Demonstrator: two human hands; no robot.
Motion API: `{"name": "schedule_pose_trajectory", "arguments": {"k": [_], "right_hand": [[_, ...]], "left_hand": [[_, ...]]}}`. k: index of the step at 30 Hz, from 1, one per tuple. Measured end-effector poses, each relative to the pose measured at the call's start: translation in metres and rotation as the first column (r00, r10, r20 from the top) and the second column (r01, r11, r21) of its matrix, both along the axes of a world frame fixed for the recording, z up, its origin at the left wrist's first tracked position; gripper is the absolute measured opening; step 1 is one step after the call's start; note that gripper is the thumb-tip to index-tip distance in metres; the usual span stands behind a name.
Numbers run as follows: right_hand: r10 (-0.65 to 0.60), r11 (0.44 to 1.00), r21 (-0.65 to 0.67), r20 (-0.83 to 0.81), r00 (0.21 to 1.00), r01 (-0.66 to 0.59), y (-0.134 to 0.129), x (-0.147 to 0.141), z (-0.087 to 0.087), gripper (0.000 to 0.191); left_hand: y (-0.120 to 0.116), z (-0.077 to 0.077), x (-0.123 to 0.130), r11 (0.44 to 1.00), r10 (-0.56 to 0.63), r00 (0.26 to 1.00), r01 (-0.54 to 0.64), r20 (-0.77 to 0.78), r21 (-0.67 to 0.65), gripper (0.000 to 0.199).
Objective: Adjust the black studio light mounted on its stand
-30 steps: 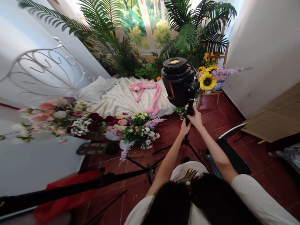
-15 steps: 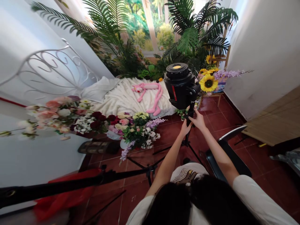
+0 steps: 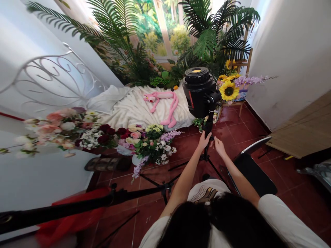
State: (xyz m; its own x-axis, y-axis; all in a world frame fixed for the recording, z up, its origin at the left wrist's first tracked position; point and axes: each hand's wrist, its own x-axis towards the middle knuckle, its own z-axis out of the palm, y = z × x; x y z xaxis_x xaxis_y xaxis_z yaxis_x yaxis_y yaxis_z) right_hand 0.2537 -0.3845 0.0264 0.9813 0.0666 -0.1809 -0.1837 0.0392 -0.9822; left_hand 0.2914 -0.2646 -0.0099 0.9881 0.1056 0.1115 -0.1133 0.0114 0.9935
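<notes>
A black studio light with a yellow disc on its top end sits on a black light stand. My left hand is closed around the stand's pole below the light. Just right of the pole, my right hand has its fingers curled together at a small dark knob on the stand. My fingers partly cover the knob. The stand's legs spread over the floor below my hands.
A bed with a cream blanket and a pink plush toy lies beyond. Artificial flowers border it. A black folding chair stands at right. Another black pole crosses the lower left. Sunflowers stand behind the light.
My right hand has moved down from the upper part of the stand to the knob beside the pole. My left hand still holds the pole. The view has shifted slightly.
</notes>
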Motion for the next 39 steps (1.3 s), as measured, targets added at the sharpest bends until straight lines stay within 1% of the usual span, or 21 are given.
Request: {"name": "schedule_pose_trajectory", "arguments": {"k": [1,2,3,4,5,6,7,8,10,11,13,16,18,20,23,27,29,31,34,36,39], "right_hand": [[0.005,0.98,0.199,-0.126,0.992,0.02,0.005,0.001,-0.001,0.033],[0.046,0.916,0.397,-0.238,0.97,0.054,0.01,0.003,-0.001,0.031],[0.106,0.814,0.573,-0.314,0.944,0.099,0.013,0.004,0.0,0.03],[0.169,0.689,0.711,-0.349,0.922,0.143,0.014,0.004,0.0,0.029],[0.215,0.564,0.805,-0.358,0.909,0.184,0.015,0.005,0.001,0.028],[0.234,0.454,0.862,-0.36,0.903,0.226,0.016,0.004,0.002,0.028],[0.239,0.365,0.892,-0.366,0.9,0.266,0.016,0.004,0.002,0.028],[0.239,0.298,0.905,-0.377,0.895,0.302,0.017,0.003,0.003,0.028],[0.235,0.222,0.908,-0.403,0.884,0.355,0.018,0.002,0.003,0.028],[0.234,0.212,0.907,-0.409,0.882,0.364,0.02,0.002,0.003,0.027],[0.221,0.241,0.902,-0.41,0.885,0.358,0.023,0.0,0.003,0.026],[0.237,0.348,0.863,-0.46,0.856,0.367,0.03,-0.005,0.002,0.021],[0.314,0.408,0.831,-0.517,0.796,0.379,0.037,-0.01,0.001,0.018],[0.414,0.465,0.817,-0.541,0.732,0.341,0.048,-0.014,-0.001,0.016],[0.522,0.539,0.813,-0.528,0.669,0.221,0.074,-0.014,0.001,0.014],[0.635,0.584,0.808,-0.516,0.575,0.079,0.126,-0.011,0.008,0.014],[0.701,0.586,0.81,-0.503,0.506,-0.007,0.158,-0.016,0.013,0.015],[0.77,0.562,0.822,-0.479,0.421,-0.093,0.192,-0.027,0.017,0.016],[0.851,0.51,0.835,-0.456,0.26,-0.206,0.243,-0.057,0.021,0.016],[0.877,0.48,0.835,-0.458,0.143,-0.27,0.274,-0.082,0.024,0.015],[0.892,0.427,0.835,-0.452,0.011,-0.349,0.311,-0.119,0.029,0.015]], "left_hand": [[0.0,-0.001,0.001,1.0,-0.003,1.0,0.003,0.0,0.003,0.045],[0.0,-0.002,0.001,1.0,-0.008,1.0,0.008,0.004,0.007,0.045],[0.0,-0.003,0.002,1.0,-0.013,1.0,0.013,0.01,0.013,0.045],[0.0,-0.003,0.002,1.0,-0.008,1.0,0.008,0.015,0.017,0.044],[0.0,-0.004,0.002,1.0,-0.004,1.0,0.004,0.017,0.019,0.045],[0.0,-0.004,0.002,1.0,-0.002,1.0,0.002,0.017,0.02,0.045],[0.0,-0.004,0.003,1.0,-0.003,1.0,0.003,0.017,0.018,0.045],[0.0,-0.004,0.003,1.0,-0.005,1.0,0.005,0.017,0.015,0.045],[-0.001,-0.003,0.003,1.0,-0.009,1.0,0.009,0.016,0.007,0.045],[-0.001,-0.003,0.004,1.0,-0.015,1.0,0.015,0.015,0.005,0.045],[0.0,-0.001,0.004,1.0,-0.029,1.0,0.029,0.011,0.002,0.045],[0.007,0.001,-0.003,1.0,-0.023,1.0,0.023,0.005,-0.011,0.044],[0.019,0.001,-0.013,1.0,0.006,1.0,-0.006,0.002,-0.011,0.041],[0.037,0.0,-0.028,0.998,0.061,0.998,-0.061,-0.01,-0.004,0.038],[0.071,-0.005,-0.052,0.978,0.207,0.978,-0.207,-0.035,-0.015,0.037],[0.124,-0.012,-0.087,0.908,0.416,0.909,-0.417,-0.032,-0.034,0.041],[0.152,-0.015,-0.108,0.852,0.521,0.853,-0.522,-0.024,-0.042,0.043],[0.181,-0.016,-0.136,0.771,0.635,0.772,-0.635,-0.014,-0.048,0.044],[0.217,-0.016,-0.193,0.6,0.799,0.601,-0.799,0.001,-0.045,0.044],[0.234,-0.014,-0.236,0.487,0.873,0.487,-0.873,0.005,-0.038,0.043],[0.244,-0.009,-0.293,0.361,0.933,0.361,-0.933,-0.007,0.001,0.042]]}}
